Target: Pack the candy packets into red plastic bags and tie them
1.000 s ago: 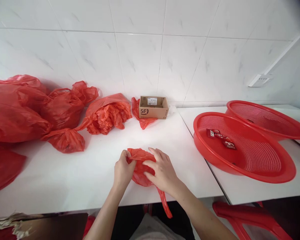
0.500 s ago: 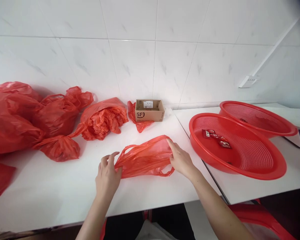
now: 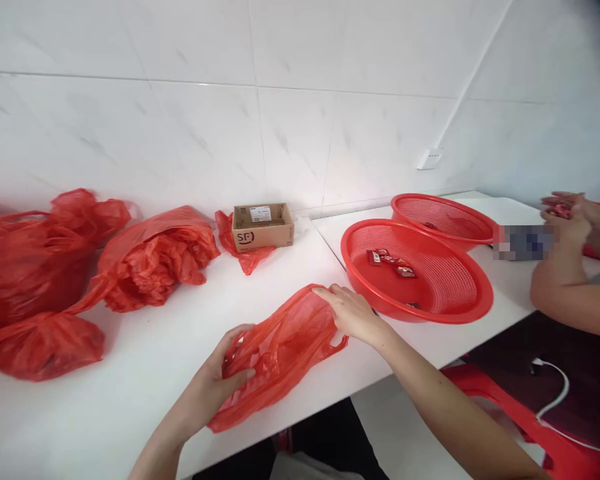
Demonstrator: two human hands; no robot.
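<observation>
A thin red plastic bag lies stretched across the white table in front of me. My left hand grips its lower left end, with the thumb pressed on top of the plastic. My right hand pinches the bag's upper right end, close to the rim of a red mesh basket. Several small red packets lie inside that basket.
Full and crumpled red bags are heaped along the wall at the left. A small cardboard box stands by the wall. A second red basket sits behind the first. Another person's hands work at the far right. A red stool is below.
The bag was a bunched wad held in both hands; they have pulled it out long and flat. My view has swung right, bringing another person's hands into sight.
</observation>
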